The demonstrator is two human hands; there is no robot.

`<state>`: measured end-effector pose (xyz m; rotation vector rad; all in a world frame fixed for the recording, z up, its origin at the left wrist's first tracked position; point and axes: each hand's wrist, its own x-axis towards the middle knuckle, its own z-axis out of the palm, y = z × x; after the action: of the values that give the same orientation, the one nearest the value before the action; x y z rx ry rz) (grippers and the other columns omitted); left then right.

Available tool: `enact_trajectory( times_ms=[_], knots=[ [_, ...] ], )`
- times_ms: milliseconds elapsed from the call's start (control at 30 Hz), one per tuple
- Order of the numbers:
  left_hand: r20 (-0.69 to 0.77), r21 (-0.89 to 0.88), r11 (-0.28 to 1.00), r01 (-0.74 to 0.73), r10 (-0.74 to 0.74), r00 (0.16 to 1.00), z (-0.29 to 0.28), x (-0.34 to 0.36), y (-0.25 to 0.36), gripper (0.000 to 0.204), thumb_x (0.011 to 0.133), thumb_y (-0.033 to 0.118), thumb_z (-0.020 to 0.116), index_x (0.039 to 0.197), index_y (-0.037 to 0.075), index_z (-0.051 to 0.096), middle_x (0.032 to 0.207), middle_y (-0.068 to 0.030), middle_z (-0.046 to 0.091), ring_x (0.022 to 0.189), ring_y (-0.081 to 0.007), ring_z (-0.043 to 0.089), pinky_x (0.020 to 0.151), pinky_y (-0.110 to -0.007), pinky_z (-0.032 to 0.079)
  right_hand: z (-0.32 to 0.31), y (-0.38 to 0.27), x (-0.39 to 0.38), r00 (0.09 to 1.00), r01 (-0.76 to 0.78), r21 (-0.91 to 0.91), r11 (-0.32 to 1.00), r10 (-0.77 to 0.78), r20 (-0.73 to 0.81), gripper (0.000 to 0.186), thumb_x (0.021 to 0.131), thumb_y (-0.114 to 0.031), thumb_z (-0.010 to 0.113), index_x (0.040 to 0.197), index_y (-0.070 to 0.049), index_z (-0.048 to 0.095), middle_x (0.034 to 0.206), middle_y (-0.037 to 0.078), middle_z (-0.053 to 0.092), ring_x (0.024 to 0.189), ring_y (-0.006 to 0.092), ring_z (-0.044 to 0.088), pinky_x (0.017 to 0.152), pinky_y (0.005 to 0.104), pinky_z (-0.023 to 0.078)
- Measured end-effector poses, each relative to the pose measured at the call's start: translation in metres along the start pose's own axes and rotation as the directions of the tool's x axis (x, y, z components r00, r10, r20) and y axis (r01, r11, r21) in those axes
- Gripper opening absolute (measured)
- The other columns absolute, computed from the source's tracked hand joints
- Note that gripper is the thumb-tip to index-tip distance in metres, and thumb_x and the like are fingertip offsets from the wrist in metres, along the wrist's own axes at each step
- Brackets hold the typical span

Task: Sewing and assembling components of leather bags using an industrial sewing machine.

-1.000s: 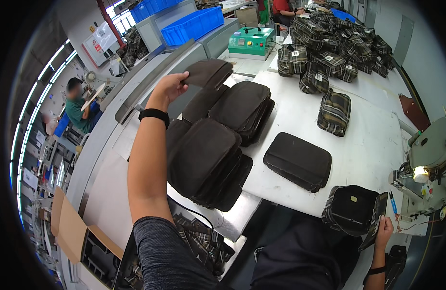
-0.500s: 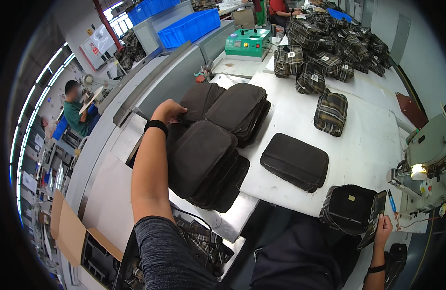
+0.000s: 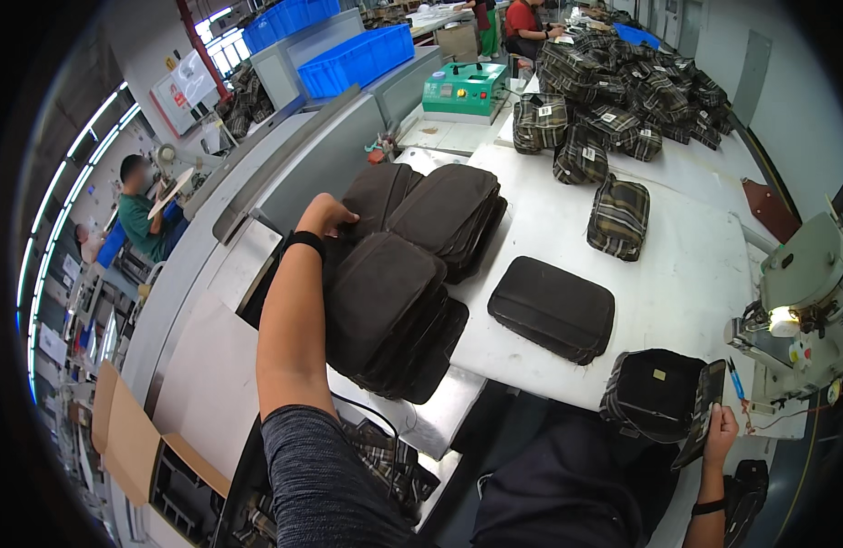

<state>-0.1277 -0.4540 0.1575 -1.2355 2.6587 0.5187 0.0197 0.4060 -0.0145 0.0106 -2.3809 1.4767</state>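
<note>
Stacks of dark brown fabric panels with rounded corners (image 3: 385,283) lie at the left of the white table. My left hand (image 3: 326,216) is at the back-left stack (image 3: 377,194), its fingers curled closed on the edge of a panel; the fingertips are partly hidden. At the lower right, my right hand (image 3: 721,433) grips the dark flap (image 3: 706,413) of a black and plaid bag (image 3: 651,393) by its outer edge. The bag lies at the table's front edge, a small yellowish label on its dark face. Between stacks and bag lies a separate pile of dark panels (image 3: 551,309).
A sewing machine (image 3: 805,283) with a lit lamp stands at the right. One plaid bag (image 3: 618,217) lies mid-table; a heap of plaid bags (image 3: 622,82) is behind it. Further back are a green control box (image 3: 465,91) and a blue bin (image 3: 357,60). Other people work in the distance.
The view has shifted slightly. My left hand stays at the back-left stack, and my right hand keeps its hold on the bag's flap.
</note>
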Motion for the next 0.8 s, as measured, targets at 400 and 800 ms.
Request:
enact_trajectory(
  times_ms=[400, 800],
  knots=[
    [-0.224, -0.423, 0.732, -0.534, 0.487, 0.845, -0.034, 0.008, -0.012, 0.038, 0.074, 0.007, 0.082, 0.108, 0.004, 0.066, 0.094, -0.0059, 0.070, 0.086, -0.0175, 0.066, 0.078, -0.031, 0.053, 0.000, -0.002, 0.000, 1.000, 0.003, -0.048, 0.999, -0.002, 0.008, 0.032, 0.104, -0.014, 0.057, 0.075, -0.004, 0.049, 0.068, -0.007, 0.040, 0.064, 0.0017, 0.032, 0.055, 0.0228, 0.026],
    [-0.537, -0.462, 0.493, -0.737, 0.506, 0.675, -0.059, -0.031, 0.032, 0.034, 0.088, 0.013, 0.072, 0.117, -0.004, 0.066, 0.099, -0.0105, 0.071, 0.088, -0.0191, 0.065, 0.080, -0.032, 0.051, -0.001, 0.000, 0.001, 1.000, 0.014, -0.120, 0.993, -0.012, 0.017, 0.033, 0.105, -0.015, 0.055, 0.074, -0.005, 0.046, 0.068, -0.007, 0.038, 0.064, 0.0027, 0.032, 0.055, 0.0237, 0.027]
  ],
)
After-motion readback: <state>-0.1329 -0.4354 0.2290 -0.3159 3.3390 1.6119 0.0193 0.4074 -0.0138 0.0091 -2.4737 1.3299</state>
